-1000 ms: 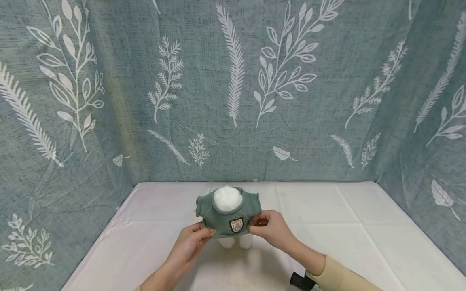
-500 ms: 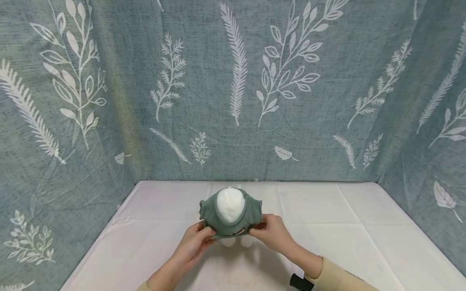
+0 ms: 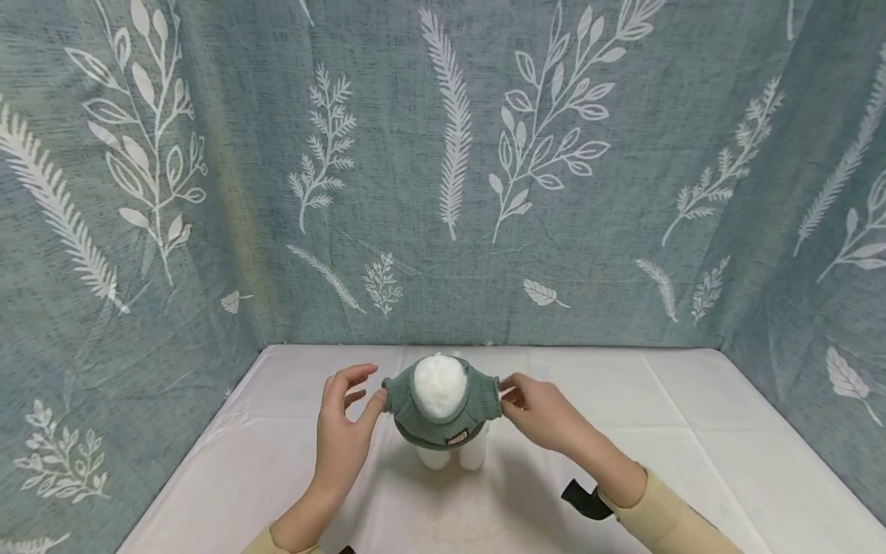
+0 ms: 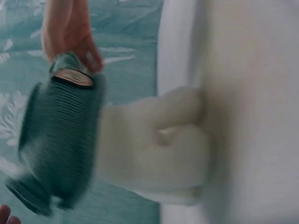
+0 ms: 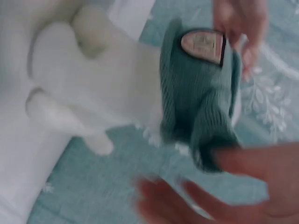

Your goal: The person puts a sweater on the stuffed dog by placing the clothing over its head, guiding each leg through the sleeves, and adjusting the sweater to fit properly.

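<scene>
A white plush toy [image 3: 440,386] stands upright on the table, its legs [image 4: 180,154] on the white cloth. A small green knitted sweater [image 3: 415,419] sits round its upper part, with a patch [image 5: 204,45] on the front and the white round top showing through the neck opening. My left hand [image 3: 344,438] is beside the left sleeve, fingers spread, thumb close to the cuff. At the other sleeve is my right hand [image 3: 543,417]; in the right wrist view its thumb meets the cuff while the other fingers [image 5: 163,200] stand apart.
White cloth covers the table [image 3: 623,446]. A blue-green curtain [image 3: 388,177] with white leaf prints closes off the back and both sides. A black strap [image 3: 584,500] hangs at my right wrist, by the beige sleeve [image 3: 667,515].
Both hands have let go of the sweater's lower hem and risen to the two sleeves. The sweater front has tipped, so its patch shows less than a second ago.
</scene>
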A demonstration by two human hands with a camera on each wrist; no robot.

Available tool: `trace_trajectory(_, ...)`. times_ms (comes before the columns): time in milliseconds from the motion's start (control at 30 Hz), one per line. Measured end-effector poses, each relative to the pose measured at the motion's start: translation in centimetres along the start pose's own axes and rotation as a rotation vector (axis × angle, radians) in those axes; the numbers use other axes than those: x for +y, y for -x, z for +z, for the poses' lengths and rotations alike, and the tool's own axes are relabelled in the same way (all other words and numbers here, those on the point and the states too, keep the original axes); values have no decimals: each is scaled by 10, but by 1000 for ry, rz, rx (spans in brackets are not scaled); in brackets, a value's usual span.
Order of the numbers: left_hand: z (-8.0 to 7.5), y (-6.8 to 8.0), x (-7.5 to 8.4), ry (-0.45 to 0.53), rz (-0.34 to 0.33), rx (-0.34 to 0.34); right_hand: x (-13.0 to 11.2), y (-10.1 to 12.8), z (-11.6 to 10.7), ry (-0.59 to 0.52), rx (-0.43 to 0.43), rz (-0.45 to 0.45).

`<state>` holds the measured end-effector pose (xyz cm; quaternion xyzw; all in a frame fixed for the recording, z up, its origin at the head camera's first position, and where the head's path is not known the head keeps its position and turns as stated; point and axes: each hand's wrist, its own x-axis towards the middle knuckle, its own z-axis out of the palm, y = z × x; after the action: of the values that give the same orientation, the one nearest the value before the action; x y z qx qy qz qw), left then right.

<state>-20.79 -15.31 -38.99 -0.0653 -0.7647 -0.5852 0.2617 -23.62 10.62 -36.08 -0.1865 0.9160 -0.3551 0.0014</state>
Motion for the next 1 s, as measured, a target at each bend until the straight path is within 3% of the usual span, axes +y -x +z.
trace_trajectory(67,2,-3,7,-36,131,1,-6,-2,0,6,129,-95)
trace_trajectory(133,7,-4,12,-58,185,-30,-11,-4,3,-13,230,-239)
trace_trajectory(233,14,-6,17,-87,176,-88,-14,-6,12,-27,316,-424)
trace_trajectory(333,20,-7,15,-116,118,-129,-14,-10,21,-4,335,-500)
trace_trajectory(667,17,-5,8,-97,-64,-213,-6,-13,31,-4,305,-420)
trace_trajectory(1000,14,-9,2,39,-246,-289,5,-14,28,-130,159,-246)
